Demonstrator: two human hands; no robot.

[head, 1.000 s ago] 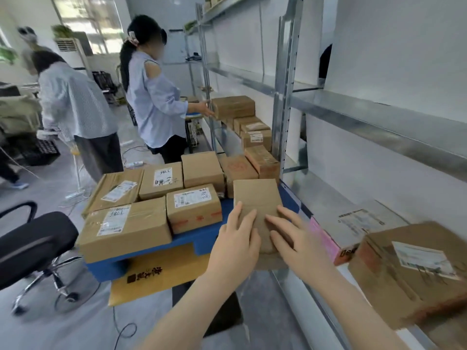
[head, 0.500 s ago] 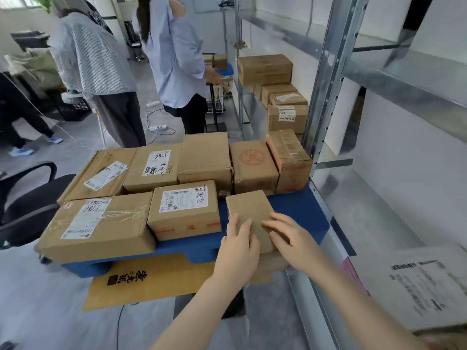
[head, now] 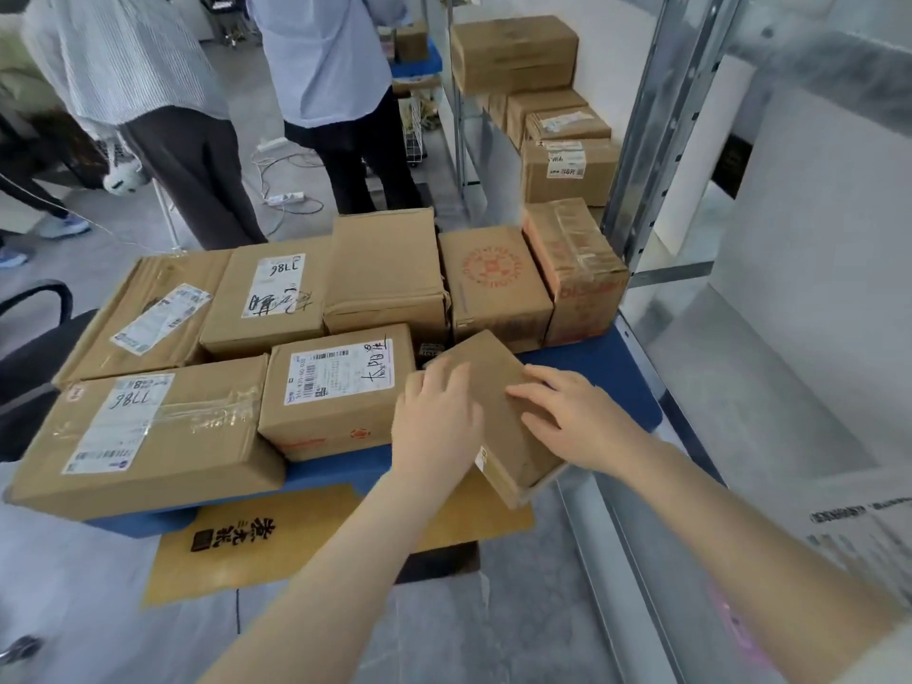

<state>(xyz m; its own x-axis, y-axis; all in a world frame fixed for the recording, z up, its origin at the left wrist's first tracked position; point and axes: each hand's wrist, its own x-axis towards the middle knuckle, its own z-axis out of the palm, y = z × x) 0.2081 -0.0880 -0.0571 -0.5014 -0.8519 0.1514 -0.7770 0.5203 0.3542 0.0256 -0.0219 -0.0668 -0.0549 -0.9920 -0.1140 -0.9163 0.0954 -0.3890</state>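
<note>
A small plain brown cardboard box [head: 493,360] lies at the near right of the blue cart top [head: 597,367], turned at an angle, its near end jutting past the cart's edge. My left hand [head: 437,422] rests on the box's left side with fingers laid straight over the top. Over on the right side, my right hand [head: 567,417] lies flat, its fingers pointing left across the top. Both thumbs are hidden. Right beside the small box on its left sits a labelled parcel [head: 340,387].
Several taped parcels [head: 148,427] fill the cart. A metal shelf rack [head: 656,140] on the right holds more boxes [head: 567,170]. Two people [head: 325,66] stand beyond the cart. A black chair [head: 29,357] is at the left; a yellow cardboard sheet [head: 237,540] sits under the cart.
My view has tipped down toward the cart. The small box has come onto the cart beside the labelled parcel and turned at an angle, both hands staying on it.
</note>
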